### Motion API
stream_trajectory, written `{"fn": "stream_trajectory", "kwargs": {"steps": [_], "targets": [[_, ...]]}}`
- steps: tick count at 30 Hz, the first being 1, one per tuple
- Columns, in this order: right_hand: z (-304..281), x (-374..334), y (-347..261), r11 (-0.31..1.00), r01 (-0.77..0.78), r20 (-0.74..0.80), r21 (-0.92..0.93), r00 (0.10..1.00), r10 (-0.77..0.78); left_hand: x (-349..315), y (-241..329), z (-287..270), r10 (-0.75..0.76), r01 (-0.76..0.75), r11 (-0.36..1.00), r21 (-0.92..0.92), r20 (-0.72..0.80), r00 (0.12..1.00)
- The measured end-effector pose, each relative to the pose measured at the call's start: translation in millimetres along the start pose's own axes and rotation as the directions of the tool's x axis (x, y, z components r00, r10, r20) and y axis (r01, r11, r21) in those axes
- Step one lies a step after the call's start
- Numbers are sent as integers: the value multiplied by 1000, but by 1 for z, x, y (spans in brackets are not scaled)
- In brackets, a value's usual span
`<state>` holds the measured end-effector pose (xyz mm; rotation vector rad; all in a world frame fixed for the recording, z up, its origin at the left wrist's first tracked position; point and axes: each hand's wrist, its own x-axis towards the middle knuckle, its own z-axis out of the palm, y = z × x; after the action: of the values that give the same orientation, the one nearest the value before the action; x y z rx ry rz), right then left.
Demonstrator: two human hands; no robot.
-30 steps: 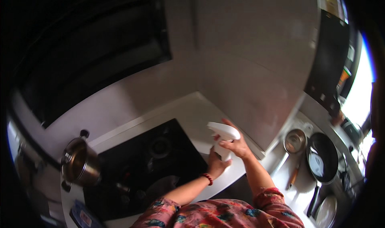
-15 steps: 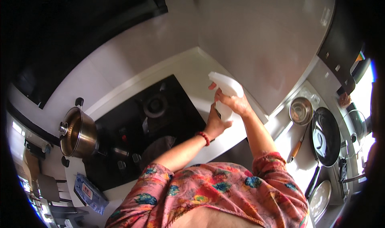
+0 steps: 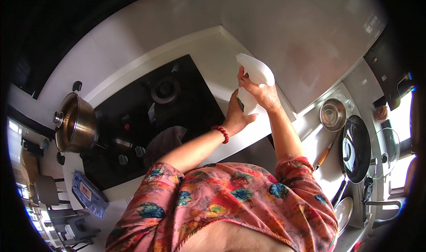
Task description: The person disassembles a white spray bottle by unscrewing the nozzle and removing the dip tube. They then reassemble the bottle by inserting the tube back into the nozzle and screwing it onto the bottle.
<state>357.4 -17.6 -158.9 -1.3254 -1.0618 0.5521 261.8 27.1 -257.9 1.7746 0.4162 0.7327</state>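
A white spray bottle (image 3: 258, 70) is held tilted in front of me, over the pale countertop beside the hob. My right hand (image 3: 266, 96) grips it just under the spray head, with fingers curled round the neck and trigger. Lower down, my left hand (image 3: 236, 118) wraps round the bottle's body and hides part of it; a red bead bracelet circles that wrist. To the left of my hands lies the black hob (image 3: 195, 92), with a dark grey cloth (image 3: 165, 142) crumpled on its near part.
A lidded steel pot (image 3: 76, 123) stands at the hob's left end, above a blue package (image 3: 88, 194). On the right counter are a metal bowl (image 3: 333, 113), a black frying pan (image 3: 356, 150), a wooden-handled utensil (image 3: 324, 156) and a glass lid (image 3: 386, 156). Walls meet beyond the countertop.
The whole view has shifted, so the counter, the hands and the bottle sit higher in the picture. Both hands keep about the same grip on the spray bottle.
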Motion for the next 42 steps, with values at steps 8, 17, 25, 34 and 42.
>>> {"fn": "stream_trajectory", "kwargs": {"steps": [8, 17, 25, 34, 42], "targets": [[3, -3, 4, 975, 120, -7, 189, 993, -121, 1, -3, 3, 16, -15, 1000, 11, -55, 998], [8, -5, -1, 1000, -2, -79, -20, 997, 1, 1, -5, -1, -44, 44, 999, 12, 17, 999], [11, -1, -6, 994, -12, -88, -106, 996, 3, 3, -13, 0, -22, 23, 999, 35, -27, 999], [8, 2, -2, 998, -8, -49, -56, 999, 6, 4, -17, 1, 2, -1, 1000, 26, -52, 999], [2, -1, 7, 985, 130, -20, 116, 991, -129, 5, -6, -3, 2, -2, 1000, 2, -18, 1000]]}}
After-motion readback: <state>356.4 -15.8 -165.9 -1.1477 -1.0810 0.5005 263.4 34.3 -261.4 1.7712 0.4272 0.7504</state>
